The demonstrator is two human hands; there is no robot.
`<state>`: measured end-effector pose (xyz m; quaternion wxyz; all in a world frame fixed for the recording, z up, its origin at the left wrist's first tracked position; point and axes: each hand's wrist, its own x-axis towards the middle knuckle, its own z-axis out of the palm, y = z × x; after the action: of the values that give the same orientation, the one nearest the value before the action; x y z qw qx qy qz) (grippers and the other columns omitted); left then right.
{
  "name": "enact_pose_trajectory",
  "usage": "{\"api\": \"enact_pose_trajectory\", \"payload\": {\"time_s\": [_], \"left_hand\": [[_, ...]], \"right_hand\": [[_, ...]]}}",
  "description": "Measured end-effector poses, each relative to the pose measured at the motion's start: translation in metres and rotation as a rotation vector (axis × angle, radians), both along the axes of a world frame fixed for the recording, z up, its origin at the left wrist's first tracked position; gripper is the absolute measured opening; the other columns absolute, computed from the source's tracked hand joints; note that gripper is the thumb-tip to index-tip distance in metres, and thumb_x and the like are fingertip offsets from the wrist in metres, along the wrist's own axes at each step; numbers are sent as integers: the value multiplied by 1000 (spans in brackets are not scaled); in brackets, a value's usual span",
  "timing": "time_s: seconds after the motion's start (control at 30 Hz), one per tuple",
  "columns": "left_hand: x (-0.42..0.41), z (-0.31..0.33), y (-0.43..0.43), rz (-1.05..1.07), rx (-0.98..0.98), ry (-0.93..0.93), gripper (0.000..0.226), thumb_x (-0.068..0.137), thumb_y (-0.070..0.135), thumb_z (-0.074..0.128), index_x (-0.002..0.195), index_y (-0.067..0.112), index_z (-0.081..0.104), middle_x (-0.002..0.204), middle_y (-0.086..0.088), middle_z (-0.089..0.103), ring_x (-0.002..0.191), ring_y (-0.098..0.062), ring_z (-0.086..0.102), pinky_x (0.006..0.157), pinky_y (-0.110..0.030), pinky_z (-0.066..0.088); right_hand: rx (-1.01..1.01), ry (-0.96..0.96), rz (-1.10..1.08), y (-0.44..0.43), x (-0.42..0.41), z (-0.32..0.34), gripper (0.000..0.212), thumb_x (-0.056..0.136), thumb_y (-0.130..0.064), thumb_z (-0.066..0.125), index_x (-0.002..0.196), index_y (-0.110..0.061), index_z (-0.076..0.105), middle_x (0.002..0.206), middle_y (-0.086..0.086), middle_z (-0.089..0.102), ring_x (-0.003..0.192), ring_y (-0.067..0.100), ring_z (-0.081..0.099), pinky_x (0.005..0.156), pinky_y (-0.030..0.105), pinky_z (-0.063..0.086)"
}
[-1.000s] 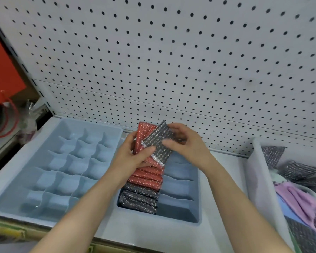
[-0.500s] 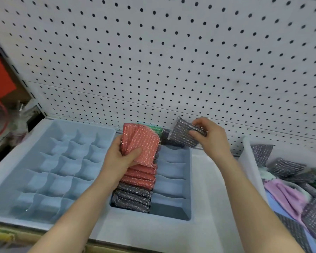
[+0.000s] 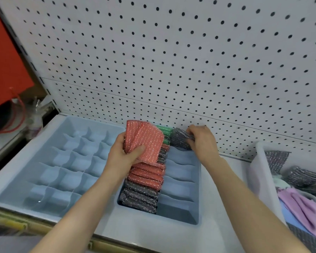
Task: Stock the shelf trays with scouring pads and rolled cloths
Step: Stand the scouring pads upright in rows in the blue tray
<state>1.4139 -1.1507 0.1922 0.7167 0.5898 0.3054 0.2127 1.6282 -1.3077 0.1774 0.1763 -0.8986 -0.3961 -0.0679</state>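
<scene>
Holding a small bunch of red sparkling scouring pads (image 3: 144,141), the left hand (image 3: 125,156) has its fingers and thumb clamped round them just above the narrow light-blue plastic tray (image 3: 195,207), which lies on the white shelf (image 3: 135,232). The right hand (image 3: 202,141) is at the far end of this tray, and its fingers pinch a dark grey sparkling scouring pad (image 3: 180,139); I cannot tell if the pad already sits inside a compartment. The left column of the tray is packed with upright pads: grey ones (image 3: 139,196) nearest, red ones (image 3: 146,175) in the middle, green ones (image 3: 164,129) at the back. To the left, just beside it, lies a wide light-blue tray with many small cells (image 3: 16,179). To the right stands a white plastic bin (image 3: 259,170) with more grey pads and lilac cloths (image 3: 299,205). Behind the shelf rises a white pegboard wall (image 3: 171,61) with black holes, and at the far left an orange-red panel (image 3: 4,61) is seen.
</scene>
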Motion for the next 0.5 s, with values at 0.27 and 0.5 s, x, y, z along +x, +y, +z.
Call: {"api": "enact_pose_trajectory", "payload": {"time_s": [0.27,0.5], "left_hand": [[2,1,-2,-36,26,8,51,74,25,82,117,32,55,110,1,70,101,-21,69,93,-48,55],[2,0,-5,-33,1,-1,44,82,9,74,114,32,54,108,0,70,100,-23,70,87,-43,57]], "right_hand": [[-6,-139,19,1,-2,-12,42,69,-12,84,108,-13,70,98,8,67,91,34,59,76,39,51],[-135,-262,35,12,-3,-13,46,55,11,77,93,-15,78,70,7,61,72,31,57,54,30,44]]}}
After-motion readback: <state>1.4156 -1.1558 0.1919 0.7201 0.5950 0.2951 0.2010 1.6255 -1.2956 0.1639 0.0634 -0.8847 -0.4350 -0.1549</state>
